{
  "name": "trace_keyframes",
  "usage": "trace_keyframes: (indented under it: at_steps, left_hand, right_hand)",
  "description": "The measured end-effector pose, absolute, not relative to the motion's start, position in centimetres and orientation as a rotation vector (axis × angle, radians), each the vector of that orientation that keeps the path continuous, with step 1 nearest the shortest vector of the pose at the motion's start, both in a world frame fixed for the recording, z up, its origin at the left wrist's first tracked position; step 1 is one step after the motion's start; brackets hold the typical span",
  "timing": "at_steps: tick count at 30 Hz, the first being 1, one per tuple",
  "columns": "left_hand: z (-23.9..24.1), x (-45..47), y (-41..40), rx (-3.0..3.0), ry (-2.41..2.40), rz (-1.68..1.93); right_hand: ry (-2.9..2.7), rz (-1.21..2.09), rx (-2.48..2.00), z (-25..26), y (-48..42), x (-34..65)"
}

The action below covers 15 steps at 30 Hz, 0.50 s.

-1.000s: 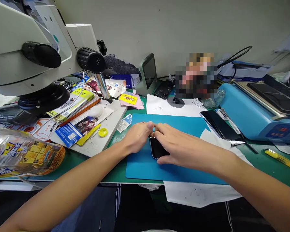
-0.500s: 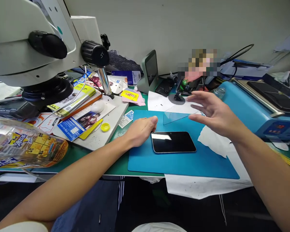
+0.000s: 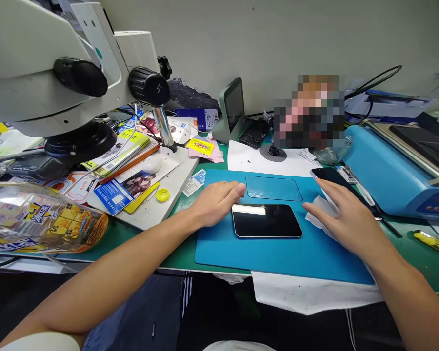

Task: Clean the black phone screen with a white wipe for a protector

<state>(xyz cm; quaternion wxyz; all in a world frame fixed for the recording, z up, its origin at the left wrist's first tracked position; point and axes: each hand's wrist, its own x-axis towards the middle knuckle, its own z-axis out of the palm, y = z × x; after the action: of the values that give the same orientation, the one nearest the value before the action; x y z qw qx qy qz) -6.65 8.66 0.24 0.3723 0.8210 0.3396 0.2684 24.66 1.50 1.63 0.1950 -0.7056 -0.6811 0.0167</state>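
Note:
A black-screened smartphone (image 3: 267,222) lies face up on the blue mat (image 3: 241,256). My left hand (image 3: 221,202) rests at its left end, fingers curled in and thumb extended along the top. Whatever the left fingers may hold is hidden. Just behind the phone, a clear glass screen protector with a dark border (image 3: 273,189) lies flat on the mat. To the right of the phone, my right hand (image 3: 351,222) hovers with thumb and index finger apart and nothing between them. Beneath it a crumpled white wipe or paper (image 3: 324,210) is partly covered.
A second dark phone (image 3: 332,176) lies behind my right hand, near a blue machine (image 3: 380,168). A yellow-handled cutter (image 3: 433,243) is at the right. On the left are a microscope (image 3: 78,102), a plastic bottle (image 3: 47,219) and a yellow cap (image 3: 163,195). A small display (image 3: 231,109) stands behind.
The screen protector, tilted up by my right hand before, now lies flat behind the phone. My right hand has come down and toward me. My left hand has stayed by the phone.

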Motion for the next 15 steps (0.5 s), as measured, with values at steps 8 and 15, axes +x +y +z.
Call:
trace_keyframes:
  at_steps: [8, 15]
  left_hand:
    - [0.2, -6.5, 8.5, 2.13, 0.875, 0.661]
    - [0.2, -6.4, 8.5, 2.118, 0.874, 0.662]
  right_hand:
    - [-1.899, -0.107, -2.119, -0.1, -3.3, 26.0]
    - [-1.942, -0.247, -1.943, -0.1, -2.6, 25.8]
